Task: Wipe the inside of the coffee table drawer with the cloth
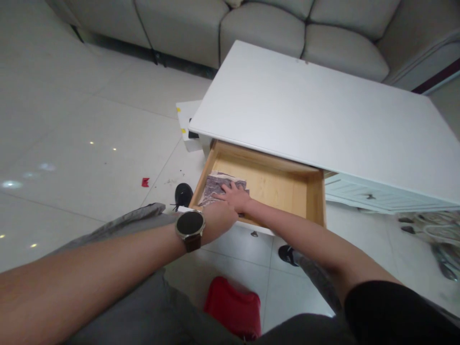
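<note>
A wooden drawer (312, 196) stands pulled out from under a white table (316, 110). A folded purple-grey patterned cloth (215, 184) lies in its left part. My right hand (235, 195) rests flat on the cloth, fingers spread. My left hand (219, 218), with a round black watch (190, 225) on the wrist, reaches over the drawer's front edge at the cloth's near side; its fingers are hidden, so its grip cannot be judged.
A grey sofa (251, 24) stands behind the table. A white box (187, 120) sits on the tiled floor left of the table, with a small red scrap (145, 182) nearby. A red stool (235, 306) is under me, black shoes (183, 195) beside the drawer.
</note>
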`<state>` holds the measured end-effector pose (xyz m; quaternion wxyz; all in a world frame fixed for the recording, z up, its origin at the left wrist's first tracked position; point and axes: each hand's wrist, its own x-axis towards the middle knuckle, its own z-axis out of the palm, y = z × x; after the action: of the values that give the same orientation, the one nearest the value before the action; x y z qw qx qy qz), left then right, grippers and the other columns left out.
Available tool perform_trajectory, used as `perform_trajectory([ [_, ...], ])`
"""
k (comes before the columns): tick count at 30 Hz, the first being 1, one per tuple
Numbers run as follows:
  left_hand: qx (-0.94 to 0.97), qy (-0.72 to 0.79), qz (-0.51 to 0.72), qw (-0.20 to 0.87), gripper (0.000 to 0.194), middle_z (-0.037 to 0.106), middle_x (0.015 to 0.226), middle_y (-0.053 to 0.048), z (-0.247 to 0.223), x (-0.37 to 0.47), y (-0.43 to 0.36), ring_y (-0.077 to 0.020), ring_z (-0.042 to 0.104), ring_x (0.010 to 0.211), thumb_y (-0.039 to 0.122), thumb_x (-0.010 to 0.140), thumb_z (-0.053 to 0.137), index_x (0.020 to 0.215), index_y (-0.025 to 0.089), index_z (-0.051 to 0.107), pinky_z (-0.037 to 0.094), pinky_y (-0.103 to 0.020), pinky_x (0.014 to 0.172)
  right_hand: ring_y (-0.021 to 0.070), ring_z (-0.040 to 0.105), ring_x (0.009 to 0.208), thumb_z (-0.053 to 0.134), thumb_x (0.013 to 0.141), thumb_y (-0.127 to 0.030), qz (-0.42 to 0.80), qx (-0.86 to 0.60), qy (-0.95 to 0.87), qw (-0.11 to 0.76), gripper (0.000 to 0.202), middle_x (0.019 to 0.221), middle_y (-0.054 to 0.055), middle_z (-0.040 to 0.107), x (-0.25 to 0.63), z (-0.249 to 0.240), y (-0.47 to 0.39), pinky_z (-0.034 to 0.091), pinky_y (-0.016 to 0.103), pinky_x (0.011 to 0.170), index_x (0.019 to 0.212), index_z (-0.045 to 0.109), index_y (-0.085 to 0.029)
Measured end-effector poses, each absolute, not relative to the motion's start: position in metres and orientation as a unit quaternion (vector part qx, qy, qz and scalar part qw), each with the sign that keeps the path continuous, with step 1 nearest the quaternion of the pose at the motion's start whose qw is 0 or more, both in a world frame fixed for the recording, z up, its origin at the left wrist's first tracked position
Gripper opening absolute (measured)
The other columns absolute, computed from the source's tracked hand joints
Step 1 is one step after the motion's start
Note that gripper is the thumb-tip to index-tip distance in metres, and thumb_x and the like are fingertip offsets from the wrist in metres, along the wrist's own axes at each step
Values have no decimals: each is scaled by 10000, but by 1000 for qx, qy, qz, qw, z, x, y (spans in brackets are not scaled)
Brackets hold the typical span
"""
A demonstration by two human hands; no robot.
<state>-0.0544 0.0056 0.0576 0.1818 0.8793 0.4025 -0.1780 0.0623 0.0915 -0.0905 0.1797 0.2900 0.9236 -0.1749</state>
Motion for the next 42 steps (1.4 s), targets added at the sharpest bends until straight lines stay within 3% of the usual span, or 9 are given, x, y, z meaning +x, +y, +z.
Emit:
perform_trajectory([
  [3, 874, 407, -190, 185, 301, 776, 906, -202, 57, -55, 6, -290, 765, 877, 48, 941, 498, 990, 64, 795, 586, -354, 734, 518, 209, 1463, 462, 960, -598, -179, 313, 917, 172, 617, 1670, 84, 253, 36, -93, 105, 289, 771, 1032, 1559, 385, -468],
  [6, 873, 410, -196, 180, 271, 777, 892, -180, 56, -54, 7, -273, 762, 886, 73, 941, 529, 945, 95, 799, 579, -339, 740, 516, 112, 1505, 448, 980, -520, -160, 374, 900, 156, 615, 1709, 55, 184, 37, -92, 128, 207, 797, 1067, 1582, 346, -448],
  [9, 876, 405, -186, 183, 232, 772, 863, -170, 56, -54, 8, -260, 757, 848, 74, 915, 567, 903, 119, 795, 573, -331, 719, 505, 79, 1516, 403, 1004, -440, -146, 436, 877, 141, 618, 1726, 51, 132, 46, -89, 150, 223, 787, 1073, 1610, 285, -425],
  [17, 873, 399, -194, 200, 184, 765, 881, -192, 58, -54, 10, -279, 747, 827, 109, 901, 602, 872, 114, 783, 560, -357, 712, 526, 292, 1425, 575, 896, -431, -158, 486, 840, 181, 691, 1670, 122, 226, 110, -82, 169, 400, 741, 1012, 1557, 396, -342],
  [23, 874, 387, -220, 197, 208, 774, 964, -183, 64, -54, 11, -275, 746, 906, 111, 925, 578, 954, 121, 784, 558, -352, 752, 577, 326, 1415, 750, 762, -346, -126, 588, 721, 344, 986, 1682, 207, 137, 234, -72, 181, 475, 667, 975, 1619, 264, -313],
  [31, 876, 397, -190, 196, 159, 768, 919, -187, 60, -56, 8, -261, 742, 847, 153, 911, 625, 903, 123, 781, 553, -347, 749, 521, 434, 1344, 838, 629, -583, -160, 501, 765, 372, 1071, 1579, 216, 347, 292, -77, 120, 430, 633, 1009, 1562, 396, -300],
  [34, 879, 392, -184, 197, 147, 764, 871, -171, 59, -56, 10, -241, 734, 801, 174, 899, 642, 855, 130, 776, 544, -329, 732, 500, 464, 1295, 824, 643, -542, -168, 466, 801, 337, 992, 1541, 222, 367, 298, -77, 87, 447, 616, 981, 1523, 448, -282],
  [38, 881, 392, -181, 194, 164, 764, 860, -165, 57, -55, 11, -239, 731, 793, 145, 901, 623, 837, 134, 774, 535, -325, 726, 433, 504, 1204, 744, 737, -360, -130, 402, 864, 273, 707, 1423, 193, 435, 300, -71, 60, 456, 567, 959, 1411, 549, -277],
  [42, 880, 391, -198, 185, 208, 766, 940, -185, 56, -54, 9, -272, 738, 874, 122, 930, 571, 918, 123, 779, 536, -349, 745, 383, 522, 1173, 652, 787, -237, -138, 398, 878, 226, 650, 1430, 166, 426, 289, -68, 58, 474, 514, 936, 1425, 541, -294],
])
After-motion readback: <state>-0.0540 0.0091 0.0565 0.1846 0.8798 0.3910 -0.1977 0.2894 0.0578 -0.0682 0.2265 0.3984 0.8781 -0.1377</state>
